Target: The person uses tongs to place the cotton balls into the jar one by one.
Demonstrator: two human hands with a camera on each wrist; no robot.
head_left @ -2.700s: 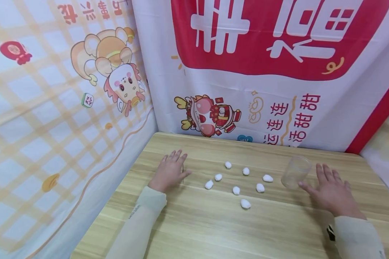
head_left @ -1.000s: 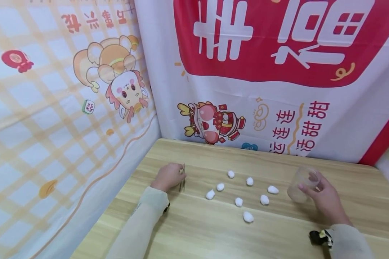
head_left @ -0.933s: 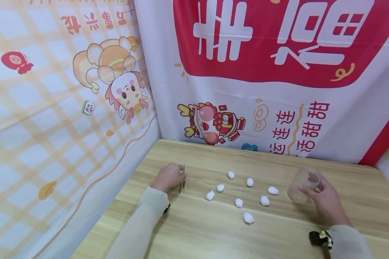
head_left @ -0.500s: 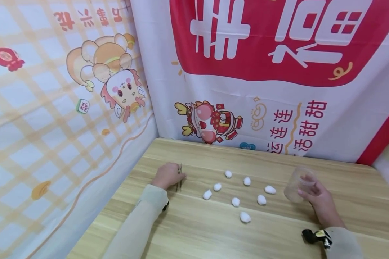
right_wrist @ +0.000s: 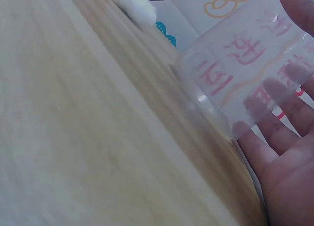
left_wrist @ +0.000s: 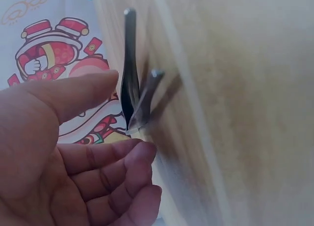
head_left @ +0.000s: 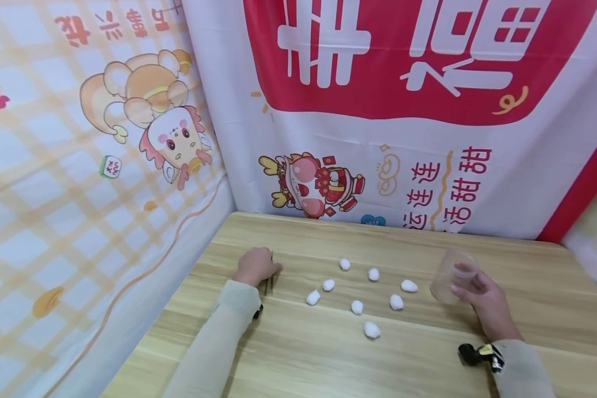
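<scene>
My right hand (head_left: 492, 307) holds a clear plastic cup (head_left: 445, 279), thumb on the near side and fingers around the other. In the right wrist view the cup (left_wrist: 126, 54) is not shown; instead the left wrist view has metal tweezers there, their two arms spread. My left hand (head_left: 256, 266) is beside these tweezers (head_left: 270, 284) at the left of the table. Its thumb and loosely bent fingers lie close to them, with no clear grip visible. Several white cotton balls (head_left: 356, 307) lie between the hands.
The wooden table (head_left: 298, 359) meets a printed cloth (head_left: 403, 138) at the back and a checked cloth (head_left: 129, 232) on the left. A black wrist camera (head_left: 472, 354) sits under the right sleeve.
The right hand, flat beside the cup earlier, has taken hold of it. The left hand's spread fingers have bent in near the tweezers. The head view has shifted slightly.
</scene>
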